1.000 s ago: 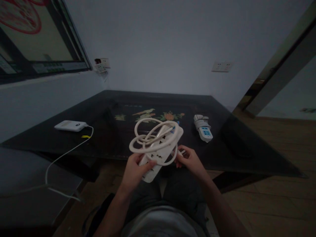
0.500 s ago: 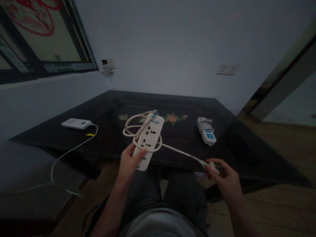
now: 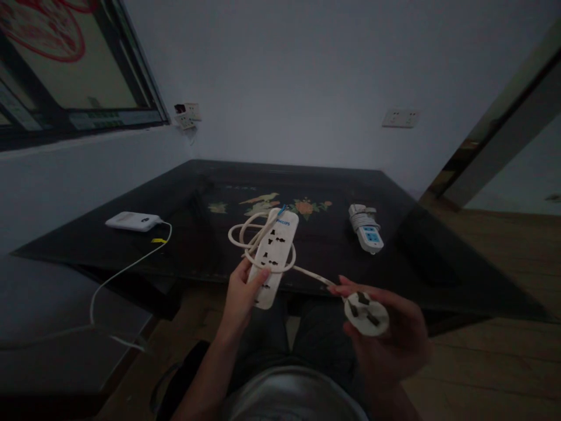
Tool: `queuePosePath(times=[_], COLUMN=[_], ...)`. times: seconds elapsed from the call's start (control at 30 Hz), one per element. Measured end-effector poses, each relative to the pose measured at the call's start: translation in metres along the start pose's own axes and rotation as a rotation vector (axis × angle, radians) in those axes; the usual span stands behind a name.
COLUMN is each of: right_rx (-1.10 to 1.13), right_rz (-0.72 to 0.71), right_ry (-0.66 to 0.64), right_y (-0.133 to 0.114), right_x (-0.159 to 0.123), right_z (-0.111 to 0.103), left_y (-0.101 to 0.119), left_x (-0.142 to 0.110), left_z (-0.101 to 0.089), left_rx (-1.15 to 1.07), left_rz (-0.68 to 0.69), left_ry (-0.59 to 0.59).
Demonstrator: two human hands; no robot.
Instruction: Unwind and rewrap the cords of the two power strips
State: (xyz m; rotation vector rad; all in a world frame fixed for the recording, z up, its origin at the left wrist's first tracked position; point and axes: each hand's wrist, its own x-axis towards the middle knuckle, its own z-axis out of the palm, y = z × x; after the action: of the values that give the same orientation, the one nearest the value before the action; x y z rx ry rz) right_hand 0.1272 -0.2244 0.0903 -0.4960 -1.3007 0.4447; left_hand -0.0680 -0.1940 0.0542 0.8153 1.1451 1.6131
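Observation:
A white Philips power strip is gripped near its lower end by my left hand, thumb on its socket face. Its white cord loops around the strip, with a blue tie at the top. From the loops the cord runs right to the plug, which my right hand holds with its prongs facing me. Both hands are in front of the near table edge.
On the black table lie a white device with a thin cable at left and a smaller power strip, cord wrapped, at right. Wall sockets sit at right; a socket with an adapter is at left.
My right hand has drawn closer to the strip and turned the plug so its prongs face me. The strip in my left hand has shifted slightly right and down.

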Motion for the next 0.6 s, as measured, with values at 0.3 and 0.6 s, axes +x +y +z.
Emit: queuePosePath(times=[0.3,0.6], right_rx=[-0.333,-0.382], right_rz=[0.09,0.195], right_ry=[-0.33,-0.386], right_y=[0.027,0.038], right_x=[0.01,0.001], right_z=[0.02,0.017], left_y=[-0.002,-0.002], left_x=[-0.011,-0.016], left_z=[0.006,0.014], left_rx=[0.208,0.208], left_rz=[0.125,0.114], left_ry=[-0.054,-0.04])
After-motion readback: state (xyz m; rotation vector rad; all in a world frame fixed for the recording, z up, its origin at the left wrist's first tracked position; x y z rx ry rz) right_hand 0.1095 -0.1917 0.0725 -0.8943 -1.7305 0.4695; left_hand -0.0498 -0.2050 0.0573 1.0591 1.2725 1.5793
